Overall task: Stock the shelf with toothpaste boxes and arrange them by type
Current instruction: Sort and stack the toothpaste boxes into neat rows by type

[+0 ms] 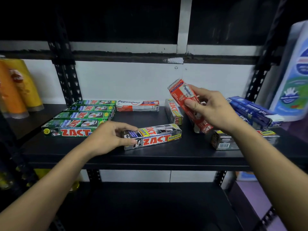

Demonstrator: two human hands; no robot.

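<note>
Head view: the left hand [108, 139] grips the left end of a silver box [158, 135], thumb on the front face and fingers over the top. The box lies flat near the front of the shelf [166, 157] and runs out to the right of the hand.

The right hand [213, 109] grasps a red box [180, 95] about its middle, with the thumb across the near face. The box is tilted, its top end leaning up and left past the fingers and its bottom end low under the palm. Whether that end touches the shelf cannot be told.

Four green boxes [78, 115] lie side by side at the left. A white box [138, 105] lies along the back. A second silver box [173, 110] lies between the white box and the red one. A third silver box [223, 142] sits under the right forearm, with blue boxes [250, 110] behind it. Bottles [16, 90] stand far left, and a pack [295, 80] stands far right.
</note>
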